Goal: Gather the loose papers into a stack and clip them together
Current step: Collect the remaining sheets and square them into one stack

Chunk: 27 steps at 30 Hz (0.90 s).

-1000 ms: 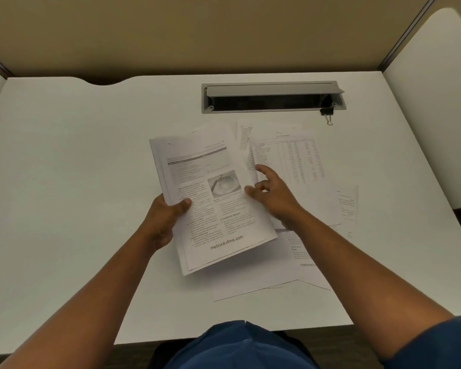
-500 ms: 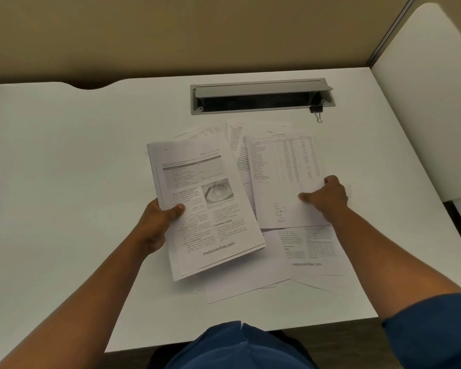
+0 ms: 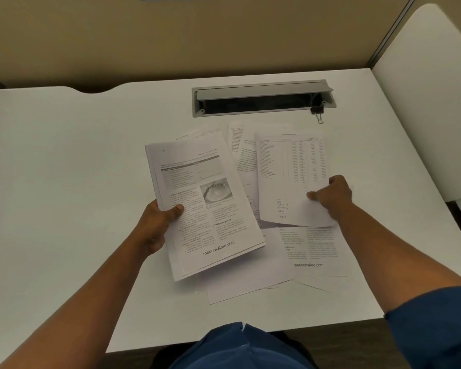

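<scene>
Left hand (image 3: 157,225) grips a stack of printed pages (image 3: 205,206) at its left edge, thumb on top, stack tilted & lifted off the bench (image 3: 64,182). Right hand (image 3: 333,198) pinches the right edge of a table sheet (image 3: 290,179), fingers curled round it. Under/around both: more loose papers (image 3: 312,249) fanned on the bench, overlapping, some partly hidden by the held stack; one w/ "mebooksfree.com" near front right. Beyond the papers, a grey cable tray (image 3: 261,99) w/ lid up, set in the bench. Black binder clip (image 3: 317,113) at the tray's right corner, apart from papers. Beige partition wall (image 3: 224,35) behind.
</scene>
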Tool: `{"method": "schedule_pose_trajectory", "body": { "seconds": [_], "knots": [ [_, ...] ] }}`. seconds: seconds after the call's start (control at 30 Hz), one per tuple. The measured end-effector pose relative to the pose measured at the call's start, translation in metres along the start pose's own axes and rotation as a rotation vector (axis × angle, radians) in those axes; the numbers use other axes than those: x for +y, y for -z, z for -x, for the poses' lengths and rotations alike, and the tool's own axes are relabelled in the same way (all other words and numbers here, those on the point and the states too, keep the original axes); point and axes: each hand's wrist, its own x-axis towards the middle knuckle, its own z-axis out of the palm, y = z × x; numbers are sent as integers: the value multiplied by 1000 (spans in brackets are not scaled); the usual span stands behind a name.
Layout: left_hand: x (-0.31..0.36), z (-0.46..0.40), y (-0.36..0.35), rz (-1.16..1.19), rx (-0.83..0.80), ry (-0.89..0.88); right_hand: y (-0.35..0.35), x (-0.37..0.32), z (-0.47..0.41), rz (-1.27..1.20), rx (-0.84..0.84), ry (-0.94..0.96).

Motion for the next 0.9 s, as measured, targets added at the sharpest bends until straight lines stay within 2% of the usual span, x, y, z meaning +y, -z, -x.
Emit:
{"method": "schedule_pose_trajectory", "body": {
  "seconds": [0.1, 0.27, 0.5, 0.67, 0.9],
  "knots": [
    [-2, 0, 2, 7, 4, 0, -2, 2, 0, 29, 48, 28],
    [-4, 0, 6, 9, 7, -2, 0, -1, 4, 224, 80, 10],
    [-9, 1, 4, 15, 11, -9, 2, 0, -2, 48, 8, 41],
    [-8, 2, 4, 9, 18, -8, 2, -4, 3, 274, 80, -1],
    [-7, 7, 2, 11, 22, -12, 7, -2, 2, 100, 2, 38]
  ]
}}
